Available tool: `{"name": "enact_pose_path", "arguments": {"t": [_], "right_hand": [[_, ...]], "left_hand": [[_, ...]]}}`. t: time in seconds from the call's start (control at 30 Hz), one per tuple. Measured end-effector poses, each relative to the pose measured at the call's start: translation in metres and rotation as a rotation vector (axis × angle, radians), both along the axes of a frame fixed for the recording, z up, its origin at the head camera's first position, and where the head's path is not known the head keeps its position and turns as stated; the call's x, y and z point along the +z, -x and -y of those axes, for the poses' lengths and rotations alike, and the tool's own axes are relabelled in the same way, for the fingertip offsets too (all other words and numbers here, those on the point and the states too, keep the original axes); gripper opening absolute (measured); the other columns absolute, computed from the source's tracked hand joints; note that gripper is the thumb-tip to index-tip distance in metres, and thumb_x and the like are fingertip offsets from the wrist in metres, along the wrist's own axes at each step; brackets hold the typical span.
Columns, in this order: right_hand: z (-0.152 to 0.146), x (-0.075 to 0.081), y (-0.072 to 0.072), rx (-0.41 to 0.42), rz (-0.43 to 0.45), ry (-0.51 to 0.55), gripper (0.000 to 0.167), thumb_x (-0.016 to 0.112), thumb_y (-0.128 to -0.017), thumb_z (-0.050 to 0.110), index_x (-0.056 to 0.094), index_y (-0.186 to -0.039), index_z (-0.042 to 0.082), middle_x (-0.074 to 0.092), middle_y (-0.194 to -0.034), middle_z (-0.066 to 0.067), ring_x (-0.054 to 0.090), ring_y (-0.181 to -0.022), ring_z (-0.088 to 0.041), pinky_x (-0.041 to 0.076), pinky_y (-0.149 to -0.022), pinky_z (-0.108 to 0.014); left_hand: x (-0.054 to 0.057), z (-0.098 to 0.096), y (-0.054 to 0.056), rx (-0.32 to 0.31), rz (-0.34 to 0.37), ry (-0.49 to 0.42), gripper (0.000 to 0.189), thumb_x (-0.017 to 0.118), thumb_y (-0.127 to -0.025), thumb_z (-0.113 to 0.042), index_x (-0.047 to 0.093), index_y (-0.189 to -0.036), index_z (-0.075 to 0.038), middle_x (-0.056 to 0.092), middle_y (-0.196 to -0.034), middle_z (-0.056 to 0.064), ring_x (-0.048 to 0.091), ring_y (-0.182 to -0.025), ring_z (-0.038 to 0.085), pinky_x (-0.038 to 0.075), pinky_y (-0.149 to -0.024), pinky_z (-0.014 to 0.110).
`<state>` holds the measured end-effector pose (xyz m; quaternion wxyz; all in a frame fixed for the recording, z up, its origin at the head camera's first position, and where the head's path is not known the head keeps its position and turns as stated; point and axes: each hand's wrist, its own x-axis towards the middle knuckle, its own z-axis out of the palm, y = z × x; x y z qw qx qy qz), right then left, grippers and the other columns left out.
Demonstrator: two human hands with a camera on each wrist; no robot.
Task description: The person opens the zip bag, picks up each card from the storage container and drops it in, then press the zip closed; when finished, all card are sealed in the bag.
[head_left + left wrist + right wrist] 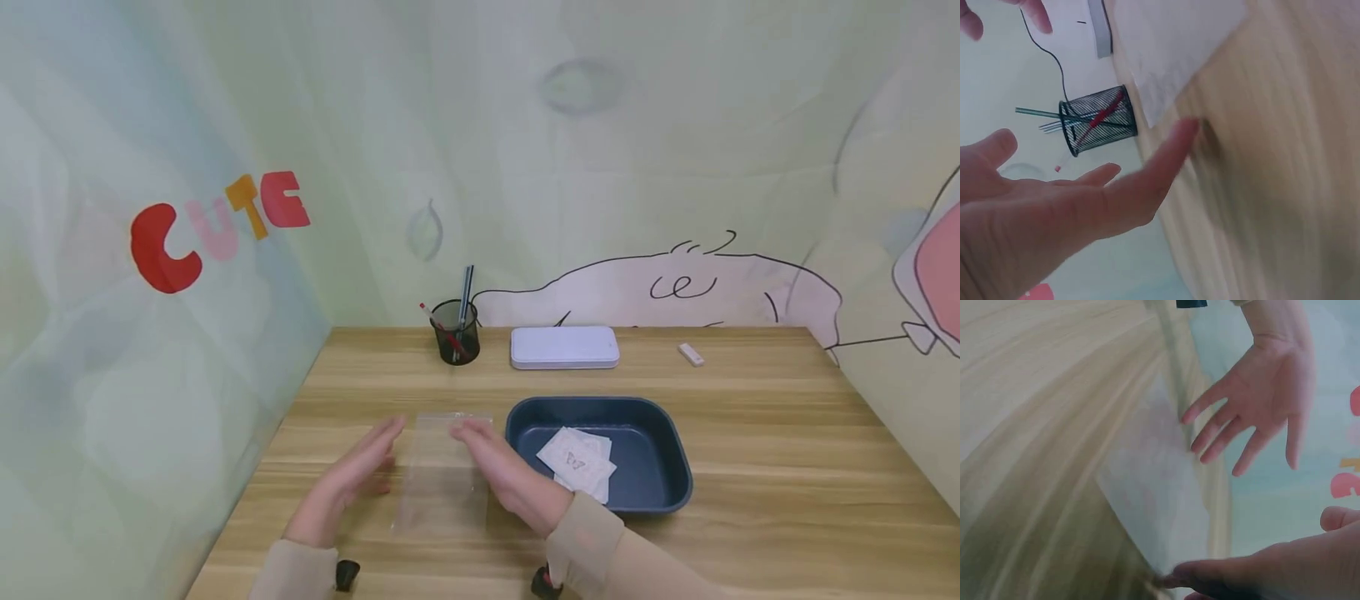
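A clear plastic zip bag point(442, 492) lies flat on the wooden table between the two hands. On its left side is my left hand point(352, 475), fingers straight and palm facing inward, holding nothing. In the left wrist view the left hand's little-finger side point(1147, 181) is low over the wood near the bag point(1172, 44). My right hand point(513, 475) overlaps the bag's right edge, its fingers extended. The right wrist view has the right fingertips point(1194, 575) right at a corner of the bag point(1160, 475), with the spread left hand point(1260, 394) opposite.
Right of the bag stands a dark blue tray point(652, 467) with several white packets point(577, 458) in it. Along the back are a black mesh pen cup point(457, 337), a white case point(564, 346) and a small white block point(691, 354). Fabric walls enclose the table point(787, 467).
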<state>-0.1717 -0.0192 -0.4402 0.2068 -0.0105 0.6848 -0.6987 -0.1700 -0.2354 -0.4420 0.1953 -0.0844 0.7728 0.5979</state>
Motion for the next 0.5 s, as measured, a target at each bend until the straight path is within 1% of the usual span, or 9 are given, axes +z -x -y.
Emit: {"name": "enact_pose_path", "arguments": {"t": [0.1, 0.17, 0.23, 0.3, 0.37, 0.43, 0.5], "right_hand": [[-0.001, -0.004, 0.002, -0.003, 0.026, 0.003, 0.063, 0.054, -0.094, 0.032, 0.036, -0.142, -0.005, 0.032, -0.146, -0.023, 0.026, -0.135, -0.041, 0.021, -0.108, -0.059], [0.000, -0.005, 0.003, -0.016, 0.046, 0.016, 0.065, 0.055, -0.093, 0.031, 0.035, -0.143, -0.005, 0.031, -0.147, -0.024, 0.026, -0.135, -0.041, 0.023, -0.106, -0.060], [0.002, -0.007, 0.003, -0.035, 0.071, 0.034, 0.065, 0.056, -0.092, 0.031, 0.036, -0.142, -0.005, 0.031, -0.147, -0.023, 0.030, -0.130, -0.043, 0.027, -0.104, -0.060], [0.004, -0.008, 0.004, -0.057, 0.095, 0.045, 0.064, 0.057, -0.090, 0.030, 0.038, -0.140, -0.005, 0.034, -0.144, -0.022, 0.038, -0.120, -0.041, 0.032, -0.100, -0.057], [0.006, -0.009, 0.005, -0.078, 0.114, 0.049, 0.064, 0.058, -0.089, 0.029, 0.039, -0.139, -0.005, 0.038, -0.139, -0.020, 0.043, -0.104, -0.035, 0.036, -0.095, -0.052], [0.008, -0.011, 0.006, -0.101, 0.130, 0.048, 0.064, 0.058, -0.089, 0.029, 0.038, -0.139, -0.006, 0.040, -0.132, -0.017, 0.041, -0.086, -0.028, 0.038, -0.089, -0.046], [0.010, -0.011, 0.008, -0.121, 0.142, 0.050, 0.064, 0.057, -0.089, 0.028, 0.038, -0.140, -0.006, 0.042, -0.124, -0.014, 0.039, -0.077, -0.022, 0.039, -0.083, -0.038]], "left_hand": [[-0.006, 0.005, -0.002, 0.056, 0.045, -0.033, 0.082, 0.040, -0.097, -0.056, 0.013, -0.150, 0.000, 0.018, -0.142, 0.039, 0.028, -0.127, 0.052, 0.048, -0.087, 0.056], [-0.009, 0.008, -0.003, 0.083, 0.058, -0.050, 0.080, 0.041, -0.097, -0.054, 0.015, -0.149, 0.001, 0.023, -0.138, 0.038, 0.033, -0.124, 0.050, 0.050, -0.084, 0.054], [-0.011, 0.010, -0.004, 0.096, 0.062, -0.048, 0.081, 0.042, -0.096, -0.055, 0.016, -0.147, 0.003, 0.029, -0.135, 0.037, 0.039, -0.120, 0.046, 0.052, -0.081, 0.052], [-0.012, 0.011, -0.004, 0.098, 0.071, -0.044, 0.085, 0.044, -0.094, -0.058, 0.017, -0.147, 0.003, 0.033, -0.132, 0.035, 0.042, -0.117, 0.043, 0.053, -0.080, 0.050], [-0.013, 0.012, -0.003, 0.096, 0.078, -0.031, 0.089, 0.045, -0.093, -0.060, 0.017, -0.147, 0.003, 0.034, -0.131, 0.034, 0.043, -0.114, 0.041, 0.053, -0.079, 0.049], [-0.015, 0.013, -0.003, 0.093, 0.083, -0.020, 0.090, 0.045, -0.091, -0.063, 0.016, -0.147, 0.002, 0.032, -0.132, 0.033, 0.042, -0.114, 0.041, 0.053, -0.079, 0.049], [-0.016, 0.015, -0.002, 0.088, 0.085, -0.008, 0.090, 0.044, -0.091, -0.063, 0.016, -0.147, 0.002, 0.028, -0.134, 0.034, 0.041, -0.116, 0.042, 0.053, -0.079, 0.048]]}}
